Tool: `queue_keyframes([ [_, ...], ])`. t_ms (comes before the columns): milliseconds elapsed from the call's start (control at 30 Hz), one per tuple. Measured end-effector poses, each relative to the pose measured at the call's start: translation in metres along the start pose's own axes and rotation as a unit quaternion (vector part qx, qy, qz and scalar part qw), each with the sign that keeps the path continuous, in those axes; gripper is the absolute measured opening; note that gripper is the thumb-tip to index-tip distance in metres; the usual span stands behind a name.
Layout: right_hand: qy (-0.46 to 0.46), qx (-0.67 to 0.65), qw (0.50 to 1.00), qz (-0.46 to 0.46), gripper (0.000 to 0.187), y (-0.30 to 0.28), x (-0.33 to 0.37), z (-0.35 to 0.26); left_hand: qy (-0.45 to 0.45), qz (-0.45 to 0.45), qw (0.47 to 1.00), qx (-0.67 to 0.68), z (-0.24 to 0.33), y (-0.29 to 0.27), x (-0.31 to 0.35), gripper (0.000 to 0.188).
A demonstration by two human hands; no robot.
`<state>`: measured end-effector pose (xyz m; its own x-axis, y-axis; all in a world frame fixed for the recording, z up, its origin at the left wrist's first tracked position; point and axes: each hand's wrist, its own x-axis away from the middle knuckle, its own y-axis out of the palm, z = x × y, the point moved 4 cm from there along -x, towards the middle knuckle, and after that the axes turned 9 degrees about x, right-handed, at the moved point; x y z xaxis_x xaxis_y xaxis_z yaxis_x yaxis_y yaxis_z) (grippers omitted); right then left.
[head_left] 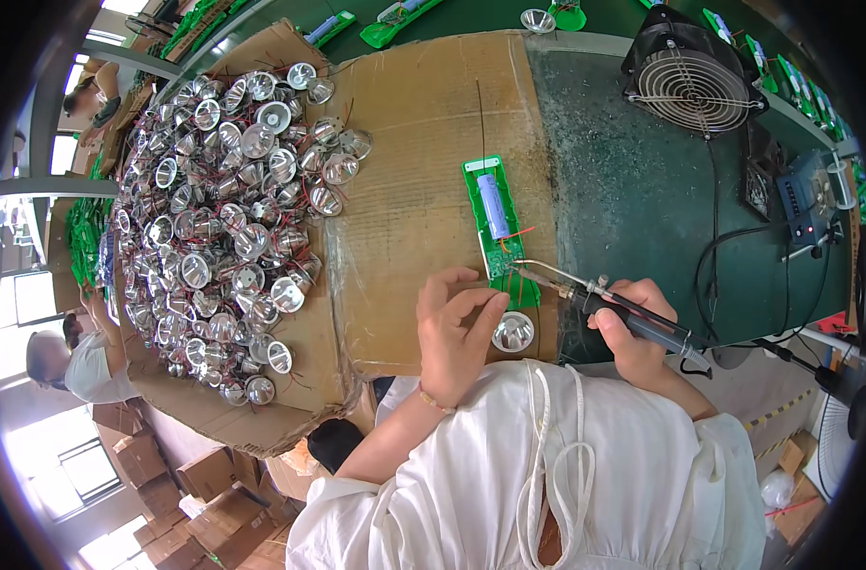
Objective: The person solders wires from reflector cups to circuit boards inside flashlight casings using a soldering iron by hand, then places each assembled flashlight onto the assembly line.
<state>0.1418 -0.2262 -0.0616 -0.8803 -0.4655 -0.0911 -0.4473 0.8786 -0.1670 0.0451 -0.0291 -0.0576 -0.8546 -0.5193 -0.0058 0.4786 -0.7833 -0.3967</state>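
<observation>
While the single head view is looking down over a cardboard-covered workbench point(423, 123), the right hand point(632, 328) is gripping a black-handled soldering iron with a bent metal feed tube point(632, 318), fingers wrapped closed around the handle, its tip resting at the lower end of a narrow green circuit board carrying a pale blue cylindrical battery cell point(498, 214). The left hand point(457, 328) is lying just beside that lower end, fingers curled loosely and thumb near the board edge; whether it is pinching a wire there cannot be told. Thin red wires point(518, 275) are running from the board's lower end toward a shiny silver cone-shaped reflector point(514, 332), which is sitting just below the board between the two hands. A large heap of like silver reflectors with red leads point(229, 209) is covering the cardboard to the left, well apart. A black grilled fan point(691, 87) is standing at the upper right on a dark green mat point(632, 190). Likely risks: the hot tip sliding off the pad and bridging neighbouring joints, scorching the wire insulation, or touching the left fingertips lying so near.
</observation>
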Motion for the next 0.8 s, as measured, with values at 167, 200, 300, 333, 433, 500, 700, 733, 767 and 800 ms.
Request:
queue_keyframes([
  [167,-0.012,0.006,1.000,-0.002,0.021,-0.0007,-0.0011,0.0000,0.005,0.017,1.000,-0.022,0.0006,0.0034,-0.0029,0.012],
  [200,-0.012,0.007,1.000,-0.003,0.020,-0.0004,-0.0014,0.0001,0.009,0.016,0.999,-0.028,0.0007,0.0039,-0.0031,0.012],
  [300,-0.014,0.009,1.000,-0.004,0.020,0.0000,-0.0017,0.0000,0.015,0.018,0.999,-0.049,0.0004,0.0056,-0.0043,0.013],
  [333,-0.017,0.009,1.000,-0.006,0.020,-0.0001,-0.0017,-0.0003,0.014,0.018,0.998,-0.057,0.0001,0.0063,-0.0045,0.013],
  [433,-0.023,0.013,1.000,-0.011,0.020,-0.0004,-0.0022,-0.0003,0.028,0.019,0.997,-0.075,0.0002,0.0081,-0.0047,0.013],
  [500,-0.028,0.014,0.999,-0.009,0.020,-0.0007,-0.0029,-0.0001,0.027,0.019,0.998,-0.060,-0.0004,0.0079,-0.0044,0.012],
  [700,-0.021,0.013,1.000,-0.019,0.019,-0.0020,-0.0027,-0.0006,-0.037,0.017,0.999,0.035,-0.0052,0.0006,-0.0021,0.014],
  [733,-0.015,0.012,0.999,-0.025,0.019,-0.0010,-0.0027,-0.0004,-0.040,0.012,0.999,0.035,-0.0050,0.0002,-0.0022,0.014],
  [767,-0.011,0.013,0.999,-0.030,0.019,0.0000,-0.0027,-0.0002,-0.040,0.010,0.999,0.032,-0.0047,0.0000,-0.0026,0.014],
  [800,-0.011,0.013,1.000,-0.026,0.018,0.0005,-0.0031,-0.0001,-0.041,0.009,0.999,0.028,-0.0044,-0.0002,-0.0032,0.014],
])
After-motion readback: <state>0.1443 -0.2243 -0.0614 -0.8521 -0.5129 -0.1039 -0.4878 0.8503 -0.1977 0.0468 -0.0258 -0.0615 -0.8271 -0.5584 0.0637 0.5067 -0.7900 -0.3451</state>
